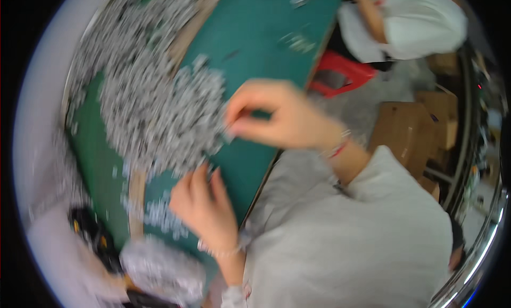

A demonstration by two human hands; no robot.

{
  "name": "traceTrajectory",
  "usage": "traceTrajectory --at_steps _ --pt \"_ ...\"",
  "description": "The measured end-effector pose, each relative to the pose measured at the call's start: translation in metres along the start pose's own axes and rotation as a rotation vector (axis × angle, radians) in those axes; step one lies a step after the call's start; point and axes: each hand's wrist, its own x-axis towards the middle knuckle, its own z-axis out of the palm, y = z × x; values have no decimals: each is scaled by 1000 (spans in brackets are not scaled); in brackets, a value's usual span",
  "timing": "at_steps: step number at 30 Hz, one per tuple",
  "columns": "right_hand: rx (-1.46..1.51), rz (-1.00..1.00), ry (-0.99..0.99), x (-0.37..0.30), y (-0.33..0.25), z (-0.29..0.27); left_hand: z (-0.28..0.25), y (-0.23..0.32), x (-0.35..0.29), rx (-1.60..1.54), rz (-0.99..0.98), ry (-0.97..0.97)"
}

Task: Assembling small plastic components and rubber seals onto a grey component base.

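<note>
A large heap of small grey pieces (159, 103), too blurred to name, spreads over the green tabletop (255, 31). My right hand (279, 113) is at the heap's right edge, thumb and forefinger pinched together. Whatever is between those fingertips is too small and smeared to make out. Lower down, my left hand (207, 209) has its fingers curled at the heap's near edge, tips close to the grey pieces. What it holds, if anything, is hidden. Just left of it, a smaller group of pale bluish pieces (165, 217) lies scattered on the green surface.
A wooden strip (137, 201) crosses the table under the heap. A clear plastic bag (162, 270) and a black and yellow object (93, 236) lie at the near left. Another person in a white top (420, 23) is at the far right, near a red stool (343, 74) and cardboard boxes (402, 129).
</note>
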Motion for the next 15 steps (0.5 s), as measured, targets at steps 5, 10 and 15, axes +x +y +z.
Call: traceTrajectory --at_steps 5,10,15 --pt "242 -94 -136 -2 -16 28 -14 -1 -12 -548 -356 155" --pt "509 -28 -210 -7 -38 63 -28 -15 -14 -975 -364 119" --pt "533 -116 -148 -11 -50 80 -35 1 -16 -1146 -228 237"
